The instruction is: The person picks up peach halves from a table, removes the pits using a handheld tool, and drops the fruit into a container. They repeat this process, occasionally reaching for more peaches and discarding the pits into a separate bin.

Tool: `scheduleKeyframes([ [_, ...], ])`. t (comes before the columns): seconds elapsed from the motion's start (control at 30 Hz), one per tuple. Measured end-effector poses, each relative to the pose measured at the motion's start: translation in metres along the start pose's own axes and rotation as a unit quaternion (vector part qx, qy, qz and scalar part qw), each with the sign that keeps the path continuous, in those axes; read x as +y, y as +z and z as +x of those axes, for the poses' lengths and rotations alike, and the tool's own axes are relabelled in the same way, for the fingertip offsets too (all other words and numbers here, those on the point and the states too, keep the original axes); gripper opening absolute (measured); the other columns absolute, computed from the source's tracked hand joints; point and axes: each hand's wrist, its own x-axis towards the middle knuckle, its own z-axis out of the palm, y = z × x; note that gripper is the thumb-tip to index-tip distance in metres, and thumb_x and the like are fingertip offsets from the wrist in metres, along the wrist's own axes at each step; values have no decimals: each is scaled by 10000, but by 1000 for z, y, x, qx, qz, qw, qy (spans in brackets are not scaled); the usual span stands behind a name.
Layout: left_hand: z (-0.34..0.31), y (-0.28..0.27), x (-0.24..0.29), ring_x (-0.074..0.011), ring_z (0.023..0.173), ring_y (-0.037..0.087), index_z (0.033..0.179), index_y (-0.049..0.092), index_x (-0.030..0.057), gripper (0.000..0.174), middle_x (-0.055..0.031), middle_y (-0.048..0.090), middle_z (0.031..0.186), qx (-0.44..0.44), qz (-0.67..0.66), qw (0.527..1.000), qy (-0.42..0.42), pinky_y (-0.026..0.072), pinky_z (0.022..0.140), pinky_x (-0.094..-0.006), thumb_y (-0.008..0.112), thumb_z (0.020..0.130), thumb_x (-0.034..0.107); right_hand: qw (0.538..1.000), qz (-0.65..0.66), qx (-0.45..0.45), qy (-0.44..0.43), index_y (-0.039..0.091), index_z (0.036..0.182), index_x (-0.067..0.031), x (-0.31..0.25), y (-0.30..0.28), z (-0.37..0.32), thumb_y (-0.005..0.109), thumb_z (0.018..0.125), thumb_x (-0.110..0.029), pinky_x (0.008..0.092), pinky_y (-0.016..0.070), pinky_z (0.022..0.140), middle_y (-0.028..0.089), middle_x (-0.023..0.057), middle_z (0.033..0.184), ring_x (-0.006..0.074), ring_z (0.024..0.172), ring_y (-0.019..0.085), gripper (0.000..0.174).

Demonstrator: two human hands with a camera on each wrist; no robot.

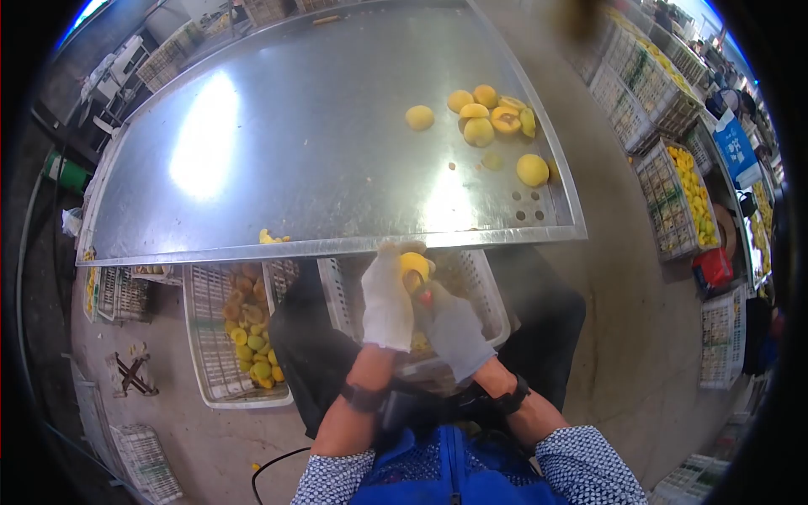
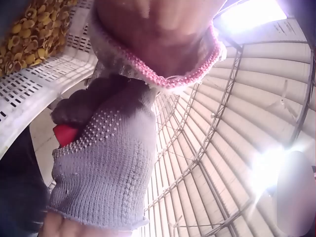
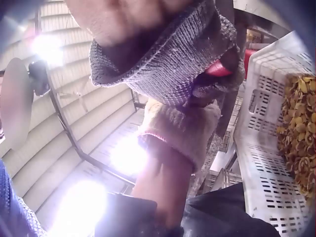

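Over the white crate [image 1: 498,313] between the person's knees, the left hand [image 1: 387,299], in a white knit glove, holds a cut yellow peach [image 1: 415,264]. Its brown centre faces the right hand. In a grey dotted glove, the right hand [image 1: 459,332] grips a red-handled tool [image 1: 425,297] against the peach. Its red handle [image 3: 219,69] pokes out of the curled fingers in the right wrist view, and the working end is hidden. The left glove's pink-edged cuff [image 2: 173,81] shows above the grey glove in the left wrist view.
A metal table [image 1: 320,143] stands just ahead, with several peaches [image 1: 479,131] at its right and small yellow scraps [image 1: 271,237] at its front edge. Left of the knees, a crate [image 1: 206,362] contains peach pieces. Brown and yellow pieces [image 3: 300,128] fill the crate below the hands.
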Motion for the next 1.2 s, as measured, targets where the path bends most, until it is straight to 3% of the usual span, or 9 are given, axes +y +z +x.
scheduleKeyframes([
  [0.27, -1, -2, 21, -174, 707, 652, 965, 705, -2, 563, -118, 695, 791, -91, 180, 978, -51, 520, 661, -282, 444, 1025, 493, 984, 172, 16, -40, 625, 1005, -18, 13, 13, -12, 602, 967, -274, 455, 515, 688, 672, 232, 849, 405, 796, 671, 260],
  [0.37, 4, -9, 12, -163, 697, 646, 964, 708, 4, 541, -113, 700, 797, -141, 208, 968, 17, 514, 653, -272, 452, 1023, 476, 956, 283, -68, 22, 630, 984, -2, 6, 7, -13, 576, 991, -360, 387, 500, 641, 666, 138, 781, 259, 696, 641, 362],
  [0.57, -1, -6, 6, -168, 703, 646, 1023, 670, 22, 640, -124, 686, 809, -197, 36, 977, -69, 530, 652, -270, 426, 995, 614, 851, 462, -227, 105, 612, 884, -49, 17, 0, -15, 527, 999, -518, 220, 354, 489, 523, -36, 683, 61, 567, 467, 491],
  [0.73, -9, 4, 1, -159, 708, 622, 1083, 657, 36, 640, -108, 672, 860, -115, -85, 980, -135, 516, 660, -280, 390, 1007, 612, 758, 594, -225, 148, 606, 894, -69, 33, -8, -24, 507, 1009, -516, 208, 345, 479, 513, -32, 675, 60, 555, 441, 472],
  [0.93, -9, -39, 16, -178, 814, 670, 1103, 662, 42, 619, -116, 693, 975, 51, 162, 982, 79, 543, 720, -286, 430, 996, 606, 900, 430, -45, 61, 622, 954, -58, 40, -8, -13, 490, 1013, -522, 230, 386, 487, 545, -21, 715, 76, 589, 464, 486],
  [1.0, -13, -77, 52, -208, 884, 673, 1122, 675, 41, 505, -113, 696, 1023, 151, 307, 920, 189, 539, 804, -317, 497, 1001, 498, 851, 423, -35, 310, 626, 950, -65, 32, -18, -2, 507, 1001, -533, 243, 391, 474, 538, -23, 695, 71, 597, 469, 485],
  [1.1, -11, -126, 119, -280, 1081, 634, 1123, 692, 61, 271, -134, 673, 1124, 280, 652, 690, 143, 478, 967, -365, 622, 934, 243, 830, 458, -39, 315, 639, 928, -71, 48, -29, -5, 527, 994, -530, 246, 385, 470, 529, -26, 657, 63, 564, 449, 476],
  [1.17, -6, -128, 151, -318, 1094, 631, 1105, 702, 57, 317, -143, 666, 1151, 257, 747, 605, 100, 475, 978, -391, 678, 878, 276, 862, 433, -19, 263, 613, 912, -72, 66, -21, -8, 544, 992, -511, 273, 393, 457, 477, -29, 594, 89, 487, 440, 452],
  [1.2, 4, -113, 162, -318, 1083, 637, 1083, 711, 55, 308, -149, 666, 1155, 234, 710, 651, 131, 477, 974, -392, 673, 874, 279, 911, 366, 1, 192, 606, 923, -72, 85, -7, -11, 545, 993, -511, 281, 399, 458, 461, -30, 587, 95, 482, 445, 448],
])
